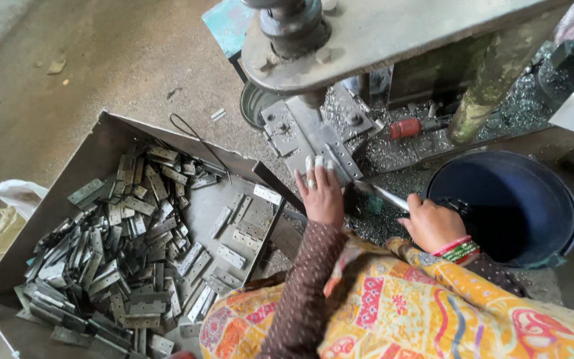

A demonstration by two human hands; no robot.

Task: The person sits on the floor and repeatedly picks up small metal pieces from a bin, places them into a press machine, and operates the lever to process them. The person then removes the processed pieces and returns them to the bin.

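The left hand (pixel 320 193) pressed flat, fingers spread, on a metal plate (pixel 330 149) — the right hand (pixel 431 223) gripped a thin metal rod (pixel 383 194).

A: Hinge plates (pixel 127 259) in the tray?
B: Bare sheet metal, dull grey, a few with a soft sheen. Tray (pixel 94 156) is metal too, matt, scuffed.
A: Piece under the left hand (pixel 320 196)?
B: Perforated metal plate (pixel 330 149), smooth, lightly shiny. Right hand (pixel 433 223) grips a thin metal rod (pixel 383 195), bright along its edge.
A: Press?
B: Press frame (pixel 393 33) is heavy metal, worn, grimy, matt. Glittery metal swarf (pixel 393 156) all over the bed.
A: Bucket?
B: Bucket (pixel 553 199) is dark blue plastic, smooth. Floor (pixel 101 60) is rough concrete. Sleeve (pixel 303 292) is dotted cloth.
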